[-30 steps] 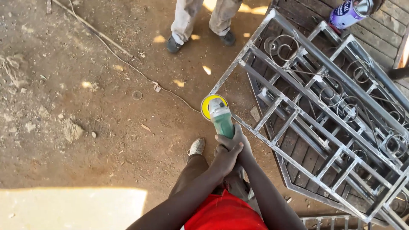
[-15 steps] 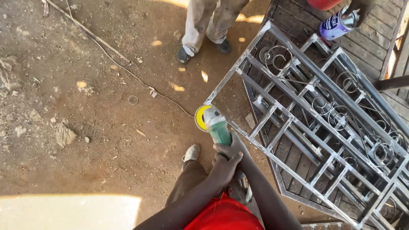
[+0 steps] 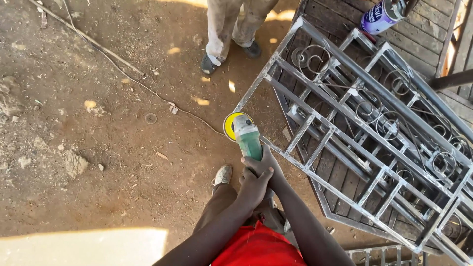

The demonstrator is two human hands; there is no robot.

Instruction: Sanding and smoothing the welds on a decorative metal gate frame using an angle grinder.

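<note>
**Two hands on a green grinder at the corner of a steel frame**

Both arms reach straight out from the near edge of the view, forearms close together and nearly parallel, meeting on the body of a green angle grinder point(image 3: 248, 139). The left hand point(image 3: 253, 186) sits nearer the person, fingers curled shut around the rear of the tool. The right hand point(image 3: 268, 165) lies just beyond and to the right of it, also wrapped tight on the handle, its fingers folded over the top. Neither hand shows any gap in its grip.

The grinder points away from the person, its yellow disc guard point(image 3: 232, 125) at the far end, touching or just beside the near left corner of a welded steel frame point(image 3: 345, 133). That frame, with straight bars and scroll ornaments, lies tilted across a dark wooden platform point(image 3: 423, 39) on the right of the scene.

A thin cable point(image 3: 148, 91) trails over the dirt ground point(image 3: 74, 148) from the far left towards the grinder. Another person's legs and shoes point(image 3: 231, 34) stand at the far edge. A purple can point(image 3: 382, 16) rests on the platform at the far right. The person's own shoe point(image 3: 222, 175) is planted just left of the hands.
</note>
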